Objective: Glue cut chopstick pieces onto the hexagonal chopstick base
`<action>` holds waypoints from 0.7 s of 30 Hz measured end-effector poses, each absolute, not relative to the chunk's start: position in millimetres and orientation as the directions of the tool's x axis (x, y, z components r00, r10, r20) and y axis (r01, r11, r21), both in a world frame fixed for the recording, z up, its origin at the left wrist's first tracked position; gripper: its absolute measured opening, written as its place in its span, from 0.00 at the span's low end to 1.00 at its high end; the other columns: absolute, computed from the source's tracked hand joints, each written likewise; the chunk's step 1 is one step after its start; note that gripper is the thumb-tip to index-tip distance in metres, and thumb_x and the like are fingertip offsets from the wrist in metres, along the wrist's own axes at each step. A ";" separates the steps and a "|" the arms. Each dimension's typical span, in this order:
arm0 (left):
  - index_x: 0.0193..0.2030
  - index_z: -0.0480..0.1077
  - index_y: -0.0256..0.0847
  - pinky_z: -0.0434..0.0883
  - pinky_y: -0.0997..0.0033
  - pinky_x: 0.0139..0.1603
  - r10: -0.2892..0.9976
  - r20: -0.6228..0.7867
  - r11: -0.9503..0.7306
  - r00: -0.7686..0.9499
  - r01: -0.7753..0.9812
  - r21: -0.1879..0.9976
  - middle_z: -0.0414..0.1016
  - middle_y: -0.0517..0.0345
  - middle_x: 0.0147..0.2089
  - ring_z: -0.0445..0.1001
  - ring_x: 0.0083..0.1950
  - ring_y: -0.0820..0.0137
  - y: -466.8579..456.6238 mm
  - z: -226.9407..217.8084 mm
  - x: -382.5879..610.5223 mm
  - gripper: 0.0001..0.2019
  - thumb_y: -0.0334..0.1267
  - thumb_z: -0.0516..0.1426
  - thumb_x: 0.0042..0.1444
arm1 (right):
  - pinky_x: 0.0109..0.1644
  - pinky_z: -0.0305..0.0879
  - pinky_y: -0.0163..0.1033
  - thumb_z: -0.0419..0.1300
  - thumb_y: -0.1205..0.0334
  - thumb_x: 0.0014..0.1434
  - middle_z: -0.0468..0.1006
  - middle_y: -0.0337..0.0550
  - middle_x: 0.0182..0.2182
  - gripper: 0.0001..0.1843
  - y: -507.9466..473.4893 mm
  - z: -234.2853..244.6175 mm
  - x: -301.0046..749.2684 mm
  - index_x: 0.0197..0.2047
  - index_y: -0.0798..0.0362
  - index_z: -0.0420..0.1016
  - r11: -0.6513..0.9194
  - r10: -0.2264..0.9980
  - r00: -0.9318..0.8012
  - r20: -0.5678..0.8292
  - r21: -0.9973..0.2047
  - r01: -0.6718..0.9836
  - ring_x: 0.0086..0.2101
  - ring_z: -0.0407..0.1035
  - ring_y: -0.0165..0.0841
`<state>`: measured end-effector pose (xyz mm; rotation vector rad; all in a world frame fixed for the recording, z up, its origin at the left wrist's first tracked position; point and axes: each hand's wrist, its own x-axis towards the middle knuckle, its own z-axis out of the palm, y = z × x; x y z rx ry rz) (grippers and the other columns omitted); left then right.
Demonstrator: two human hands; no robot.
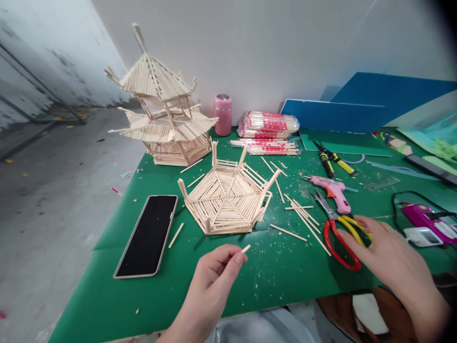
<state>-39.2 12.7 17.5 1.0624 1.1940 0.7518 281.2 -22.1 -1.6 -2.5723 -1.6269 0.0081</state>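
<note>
Between thumb and fingertips, my left hand pinches a short wooden stick above the front of the table. My right hand is closed around the handles of the scissors, which have a red loop and point away to the left; yellow handles show under the fingers. Just beyond my left hand lies a hexagonal stick frame, with short posts rising at its corners. Several loose sticks are scattered between it and the scissors. Another short stick lies beside the phone.
A tiered stick pagoda stands back left, near a pink flask and wrapped stick bundles. A phone lies left. To the right are a pink glue gun, yellow-black cutters and a purple device with a cable.
</note>
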 end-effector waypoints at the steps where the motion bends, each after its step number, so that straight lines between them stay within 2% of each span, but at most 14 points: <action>1: 0.25 0.70 0.36 0.53 0.77 0.23 0.906 -0.346 0.336 0.242 0.085 0.938 0.61 0.62 0.21 0.54 0.24 0.76 12.8 17.4 -37.8 0.12 0.44 0.57 0.49 | 0.40 0.63 0.46 0.51 0.44 0.52 0.71 0.54 0.42 0.24 -22.6 5.6 265.4 0.44 0.53 0.65 -0.385 0.911 0.407 0.069 -0.212 0.898 0.41 0.66 0.47; 2: 0.25 0.70 0.36 0.54 0.77 0.23 0.911 -0.330 0.314 0.248 0.105 0.944 0.61 0.62 0.21 0.55 0.24 0.76 12.5 17.4 -36.5 0.12 0.43 0.56 0.50 | 0.40 0.63 0.42 0.50 0.47 0.54 0.72 0.50 0.40 0.19 -22.3 12.4 246.8 0.43 0.51 0.65 -0.332 0.920 0.384 0.077 -0.369 0.868 0.40 0.67 0.42; 4: 0.25 0.69 0.36 0.55 0.77 0.23 0.919 -0.287 0.251 0.269 0.159 0.955 0.61 0.62 0.21 0.56 0.24 0.75 11.2 17.6 -34.6 0.12 0.42 0.54 0.51 | 0.39 0.63 0.37 0.49 0.52 0.58 0.72 0.45 0.36 0.14 -19.7 23.3 205.9 0.42 0.50 0.64 -0.148 0.974 0.222 0.038 -0.638 0.756 0.36 0.67 0.35; 5: 0.24 0.69 0.36 0.55 0.77 0.23 0.923 -0.260 0.210 0.284 0.192 0.959 0.61 0.62 0.21 0.56 0.24 0.75 10.2 17.6 -34.2 0.12 0.42 0.53 0.52 | 0.39 0.63 0.35 0.48 0.54 0.59 0.71 0.43 0.35 0.12 -17.4 27.0 185.8 0.42 0.50 0.64 -0.067 0.996 0.082 -0.015 -0.726 0.685 0.36 0.67 0.33; 7: 0.23 0.67 0.37 0.55 0.77 0.23 0.921 -0.209 0.123 0.329 0.265 0.956 0.59 0.62 0.20 0.55 0.23 0.75 8.0 17.5 -34.7 0.12 0.40 0.52 0.53 | 0.38 0.62 0.34 0.48 0.56 0.59 0.69 0.41 0.32 0.10 -12.3 31.0 151.8 0.40 0.51 0.63 0.035 0.989 -0.140 -0.053 -0.824 0.565 0.33 0.65 0.31; 11: 0.24 0.66 0.36 0.56 0.77 0.24 0.879 -0.149 -0.040 0.453 0.382 0.923 0.60 0.62 0.21 0.56 0.24 0.75 3.3 17.5 -39.5 0.12 0.37 0.49 0.56 | 0.30 0.56 0.31 0.47 0.58 0.60 0.62 0.35 0.25 0.10 -6.6 29.1 119.5 0.29 0.52 0.60 0.088 0.945 -0.320 -0.072 -0.885 0.458 0.26 0.58 0.26; 15: 0.24 0.65 0.36 0.58 0.78 0.26 0.795 -0.159 -0.129 0.586 0.419 0.899 0.62 0.62 0.22 0.57 0.24 0.75 -1.4 21.7 -45.4 0.13 0.36 0.47 0.58 | 0.29 0.53 0.31 0.47 0.59 0.60 0.60 0.35 0.24 0.12 -12.0 22.9 119.8 0.27 0.53 0.58 0.042 0.921 -0.371 -0.121 -0.914 0.403 0.26 0.56 0.25; 18: 0.24 0.64 0.37 0.60 0.79 0.29 0.740 -0.173 -0.142 0.650 0.402 0.904 0.63 0.61 0.23 0.60 0.26 0.75 -5.6 27.6 -49.4 0.15 0.38 0.45 0.59 | 0.29 0.51 0.31 0.48 0.57 0.60 0.59 0.34 0.23 0.13 -20.7 20.6 122.7 0.25 0.53 0.57 -0.021 0.895 -0.405 -0.189 -0.923 0.383 0.25 0.54 0.25; 21: 0.25 0.65 0.38 0.62 0.79 0.32 0.701 -0.177 -0.080 0.691 0.323 0.943 0.63 0.60 0.25 0.61 0.28 0.74 -10.1 31.2 -54.2 0.16 0.42 0.46 0.59 | 0.28 0.50 0.31 0.46 0.54 0.59 0.56 0.34 0.21 0.17 -29.5 21.4 123.3 0.23 0.53 0.54 -0.078 0.864 -0.441 -0.242 -0.930 0.359 0.24 0.53 0.26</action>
